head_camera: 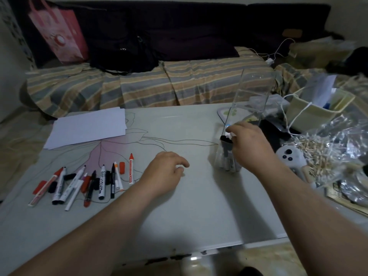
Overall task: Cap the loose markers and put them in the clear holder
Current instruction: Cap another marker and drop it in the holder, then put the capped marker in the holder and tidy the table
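Note:
Several loose markers (87, 182) lie in a row at the table's left, most uncapped, with red and black caps (122, 167) scattered among them. A red marker (130, 168) lies at the right end of the row. The clear holder (229, 156) stands at the right. My right hand (247, 142) is over its low front compartment, fingers pinched on a capped black marker (227, 138) standing inside. My left hand (165, 170) rests on the table between markers and holder, fingers curled loosely, holding nothing.
White paper sheets (87, 128) lie at the back left of the table (199, 206). A white controller (289, 156), a plastic bag of wooden sticks (322, 154) and a cream bag (314, 108) crowd the right side. A striped sofa (159, 84) runs behind.

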`<action>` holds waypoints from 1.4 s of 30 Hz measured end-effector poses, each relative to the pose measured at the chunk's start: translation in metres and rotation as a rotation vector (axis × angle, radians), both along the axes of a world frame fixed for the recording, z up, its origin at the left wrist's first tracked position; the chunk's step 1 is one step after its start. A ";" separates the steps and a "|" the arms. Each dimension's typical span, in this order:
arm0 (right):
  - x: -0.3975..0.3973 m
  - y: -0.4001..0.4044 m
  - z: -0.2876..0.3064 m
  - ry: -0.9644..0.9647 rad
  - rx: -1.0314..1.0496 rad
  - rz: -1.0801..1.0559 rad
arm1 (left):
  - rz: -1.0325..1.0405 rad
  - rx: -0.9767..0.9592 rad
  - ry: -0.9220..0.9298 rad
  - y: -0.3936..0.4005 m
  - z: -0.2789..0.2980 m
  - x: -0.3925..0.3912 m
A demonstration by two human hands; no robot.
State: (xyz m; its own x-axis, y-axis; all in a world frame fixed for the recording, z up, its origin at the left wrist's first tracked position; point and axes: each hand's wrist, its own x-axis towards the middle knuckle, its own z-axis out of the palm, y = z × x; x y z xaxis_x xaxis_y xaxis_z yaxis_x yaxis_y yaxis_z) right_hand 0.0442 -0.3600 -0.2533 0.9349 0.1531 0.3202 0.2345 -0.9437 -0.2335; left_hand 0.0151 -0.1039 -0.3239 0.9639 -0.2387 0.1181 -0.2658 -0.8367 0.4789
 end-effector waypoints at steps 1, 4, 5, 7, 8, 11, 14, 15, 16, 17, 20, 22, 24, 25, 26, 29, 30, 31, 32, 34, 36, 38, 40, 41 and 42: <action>-0.003 0.010 0.002 -0.060 0.022 -0.002 | 0.041 0.019 -0.004 0.009 -0.001 0.002; -0.014 0.059 0.001 -0.100 0.052 0.118 | 0.172 0.092 0.003 0.046 0.000 0.002; -0.018 0.080 -0.004 -0.038 0.050 0.200 | 0.206 0.133 0.012 0.061 0.001 0.000; -0.025 0.118 -0.021 0.150 0.010 0.368 | 0.283 0.201 0.023 0.092 0.002 -0.003; -0.029 0.136 -0.031 0.238 -0.021 0.434 | 0.332 0.216 0.022 0.107 0.001 -0.005; -0.037 0.179 -0.057 0.410 -0.100 0.527 | 0.456 0.195 0.011 0.143 -0.002 -0.011; -0.040 0.210 -0.072 0.468 -0.121 0.549 | 0.484 0.248 -0.019 0.159 -0.006 -0.018; -0.040 0.217 -0.075 0.475 -0.131 0.551 | 0.476 0.277 -0.024 0.161 -0.007 -0.020; -0.039 0.222 -0.078 0.477 -0.157 0.553 | 0.472 0.297 -0.025 0.163 -0.008 -0.021; -0.038 0.225 -0.081 0.473 -0.195 0.552 | 0.475 0.314 -0.032 0.162 -0.009 -0.022; -0.035 0.224 -0.091 0.421 -0.291 0.527 | 0.488 0.359 -0.033 0.156 -0.010 -0.023; -0.032 0.219 -0.095 0.374 -0.294 0.463 | 0.476 0.402 -0.032 0.151 -0.012 -0.020; -0.029 0.211 -0.095 0.377 -0.235 0.356 | 0.492 0.411 -0.040 0.146 -0.013 -0.016; -0.029 0.206 -0.093 0.386 -0.205 0.302 | 0.508 0.408 -0.040 0.143 -0.014 -0.015; -0.028 0.199 -0.092 0.392 -0.192 0.259 | 0.517 0.413 -0.026 0.141 -0.015 -0.013; -0.026 0.173 -0.090 0.460 -0.200 0.182 | 0.505 0.441 0.020 0.132 -0.021 -0.009; -0.026 0.165 -0.088 0.492 -0.181 0.154 | 0.500 0.436 0.026 0.128 -0.023 -0.009; -0.026 0.156 -0.086 0.518 -0.152 0.129 | 0.490 0.423 0.025 0.123 -0.023 -0.009; -0.025 0.148 -0.085 0.534 -0.110 0.112 | 0.472 0.405 0.021 0.118 -0.024 -0.009; -0.025 0.134 -0.081 0.560 0.017 0.080 | 0.420 0.359 0.016 0.106 -0.026 -0.008; -0.025 0.120 -0.074 0.618 0.152 0.026 | 0.362 0.274 0.039 0.097 -0.028 -0.005; -0.023 0.110 -0.069 0.675 0.253 0.000 | 0.339 0.130 0.066 0.089 -0.027 -0.003; -0.022 0.104 -0.063 0.666 0.320 0.016 | 0.357 -0.093 0.097 0.081 -0.018 -0.003; -0.022 0.103 -0.058 0.639 0.380 0.030 | 0.380 -0.237 0.094 0.078 -0.013 -0.005; -0.023 0.103 -0.053 0.598 0.452 0.052 | 0.402 -0.374 0.084 0.074 -0.007 -0.007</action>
